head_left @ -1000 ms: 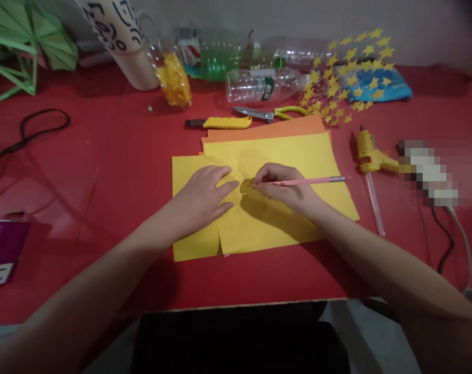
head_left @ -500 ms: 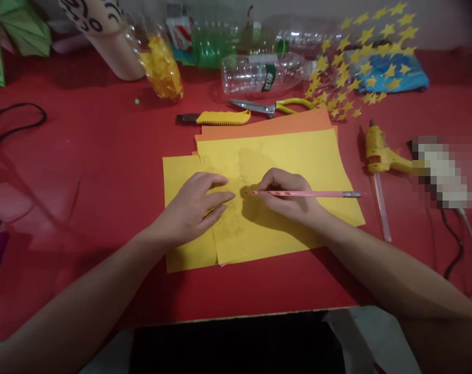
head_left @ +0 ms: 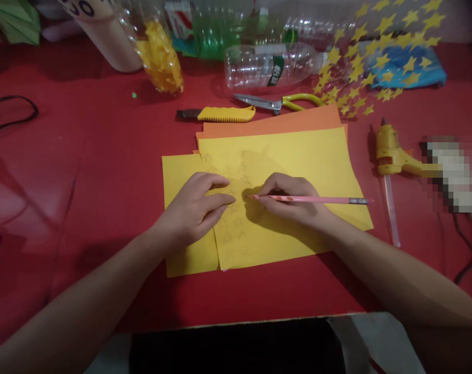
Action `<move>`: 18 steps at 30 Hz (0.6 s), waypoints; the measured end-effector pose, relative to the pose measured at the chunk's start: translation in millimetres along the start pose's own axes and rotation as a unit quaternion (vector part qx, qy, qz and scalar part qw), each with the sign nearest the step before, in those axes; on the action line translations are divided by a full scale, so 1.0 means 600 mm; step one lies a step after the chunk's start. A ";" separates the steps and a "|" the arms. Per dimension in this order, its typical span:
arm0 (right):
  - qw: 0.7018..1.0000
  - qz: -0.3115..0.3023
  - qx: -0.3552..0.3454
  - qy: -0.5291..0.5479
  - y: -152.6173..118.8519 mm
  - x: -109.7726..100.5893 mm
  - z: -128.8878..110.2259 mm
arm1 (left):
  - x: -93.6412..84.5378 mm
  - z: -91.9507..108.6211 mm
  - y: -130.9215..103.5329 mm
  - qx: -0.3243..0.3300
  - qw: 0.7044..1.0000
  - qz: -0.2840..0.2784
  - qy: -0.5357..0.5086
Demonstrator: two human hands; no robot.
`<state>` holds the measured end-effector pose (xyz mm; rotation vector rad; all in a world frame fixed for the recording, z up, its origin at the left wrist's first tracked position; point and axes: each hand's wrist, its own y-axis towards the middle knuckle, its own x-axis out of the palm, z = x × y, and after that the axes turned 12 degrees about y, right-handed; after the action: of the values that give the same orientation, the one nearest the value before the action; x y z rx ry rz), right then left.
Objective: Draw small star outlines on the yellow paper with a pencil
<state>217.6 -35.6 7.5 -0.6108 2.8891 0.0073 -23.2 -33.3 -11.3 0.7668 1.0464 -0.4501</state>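
Observation:
Yellow paper [head_left: 298, 156] lies on top of orange sheets [head_left: 274, 120] and another yellow sheet [head_left: 189, 262]. Several small pencil-drawn stars [head_left: 239, 221] run in columns on its left part. My left hand [head_left: 199, 208] rests across the left edge of the top sheet, fingers spread a little, holding nothing. In my right hand [head_left: 292, 200] is a pink pencil [head_left: 325, 199], its tip on or just above the paper beside the drawn stars, its eraser end pointing right.
Behind the paper are a yellow cutter [head_left: 226, 114], scissors [head_left: 277, 104], plastic bottles [head_left: 255, 70] and many yellow stars [head_left: 356, 67]. To the right are a yellow glue gun [head_left: 387, 148] and a blurred device with cords [head_left: 454, 171]. A black loop [head_left: 29, 101] lies left.
The pencil tip and my right hand have shifted slightly down on the paper. The view has moved a little, so the objects behind appear higher. My left hand stays in place.

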 end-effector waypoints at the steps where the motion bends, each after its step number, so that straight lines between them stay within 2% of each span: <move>1: 1.000 -0.002 -0.002 0.001 0.000 0.000 0.000 | 0.000 0.000 0.000 0.000 1.000 0.000 0.000; 6: 1.000 -0.017 0.018 -0.009 0.000 -0.003 -0.003 | 0.000 0.001 0.000 -0.002 1.000 0.000 0.001; 10: 1.000 -0.021 0.007 -0.016 0.001 -0.002 -0.003 | 0.001 0.001 0.000 -0.002 1.000 0.001 0.002; 18: 0.999 0.016 0.015 -0.041 0.005 0.001 0.000 | 0.003 0.002 0.000 -0.009 1.000 0.003 0.002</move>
<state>215.6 -33.3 7.5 -0.5449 2.8143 -0.0052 -21.9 -33.9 -12.5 0.7547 1.0506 -0.4334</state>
